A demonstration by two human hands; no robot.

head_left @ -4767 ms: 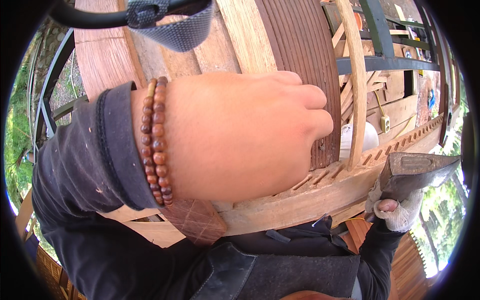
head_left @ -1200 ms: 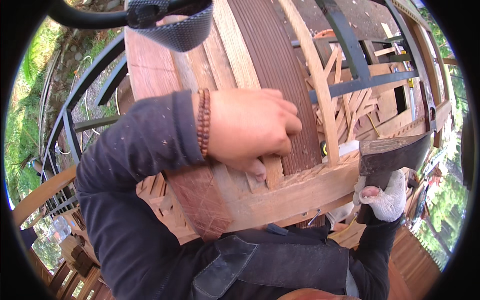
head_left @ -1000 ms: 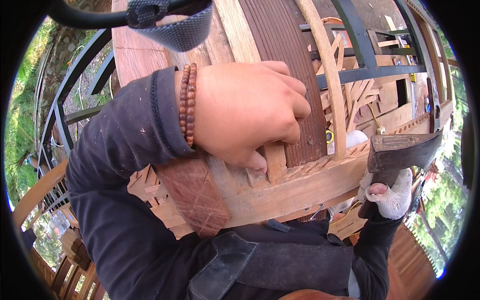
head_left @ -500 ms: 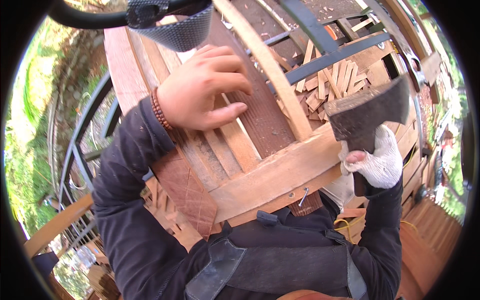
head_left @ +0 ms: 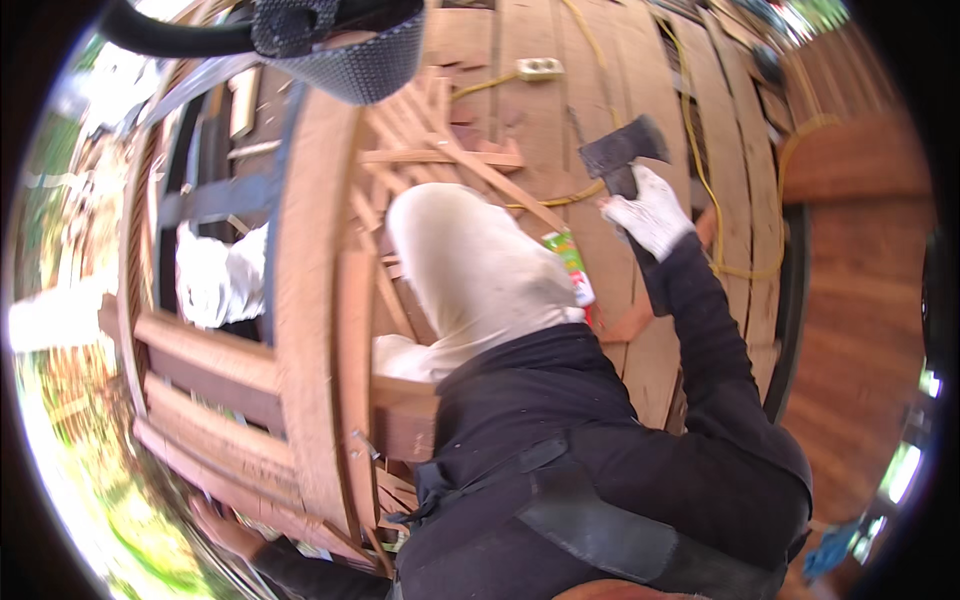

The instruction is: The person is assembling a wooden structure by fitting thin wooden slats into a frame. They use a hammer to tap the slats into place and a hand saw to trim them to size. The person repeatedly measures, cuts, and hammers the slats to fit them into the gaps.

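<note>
My right hand (head_left: 655,215), in a white knit glove, is closed round the handle of a hatchet (head_left: 625,147) with a dark metal head. It holds the hatchet up over the plank floor, to the right of my bent knee. At the lower left my bare left hand (head_left: 228,528) lies along the outer side of a slatted wooden frame (head_left: 315,300), its visible fingers stretched out and nothing seen in them. Part of that hand is hidden by the wood. A bolt or nail (head_left: 367,445) sticks out of the frame's near rail.
Wood offcuts (head_left: 430,140) lie heaped beyond my knee. A yellow cord (head_left: 690,120) and a white socket block (head_left: 540,69) rest on the plank floor (head_left: 530,120). Beside my leg is a green and white packet (head_left: 570,262). Brown boards (head_left: 860,260) stand at the right.
My view has swung to the right. The left hand has gone from above the slats to the frame's outer side, while the right hand has carried the hatchet away from the frame, over the floor.
</note>
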